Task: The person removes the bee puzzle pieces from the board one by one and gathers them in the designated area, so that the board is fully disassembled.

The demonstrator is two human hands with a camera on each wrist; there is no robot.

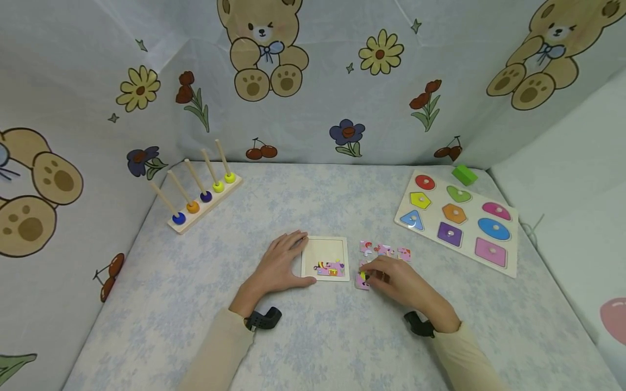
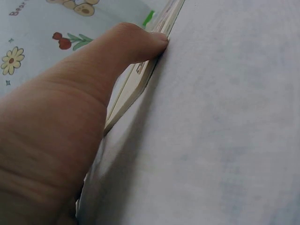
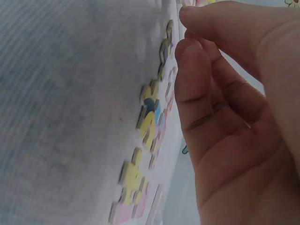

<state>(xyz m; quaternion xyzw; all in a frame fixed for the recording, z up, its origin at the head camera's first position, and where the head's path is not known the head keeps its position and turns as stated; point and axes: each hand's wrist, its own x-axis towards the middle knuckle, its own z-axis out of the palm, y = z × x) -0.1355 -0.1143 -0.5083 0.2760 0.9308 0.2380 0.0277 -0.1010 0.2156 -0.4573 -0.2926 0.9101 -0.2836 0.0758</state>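
A small square wooden puzzle tray (image 1: 325, 247) lies on the table, with a few joined pink and yellow pieces (image 1: 331, 269) in its near part. My left hand (image 1: 281, 262) holds the tray's left side, fingers at the far corner and thumb at the near edge. In the left wrist view, the thumb (image 2: 143, 44) presses on the tray's rim. To the tray's right, my right hand (image 1: 398, 278) is low over loose jigsaw pieces (image 1: 365, 247), fingers bent. A yellow and pink piece (image 1: 361, 283) shows at its fingertips. No piece is visible between its fingers (image 3: 192, 70) in the right wrist view.
A peg stand (image 1: 207, 206) with coloured beads stands at the back left. At the right lies a shape board (image 1: 457, 220) with knobbed pieces, with a green block (image 1: 464, 175) behind it. Patterned cloth (image 1: 313, 108) hangs behind and beside the table.
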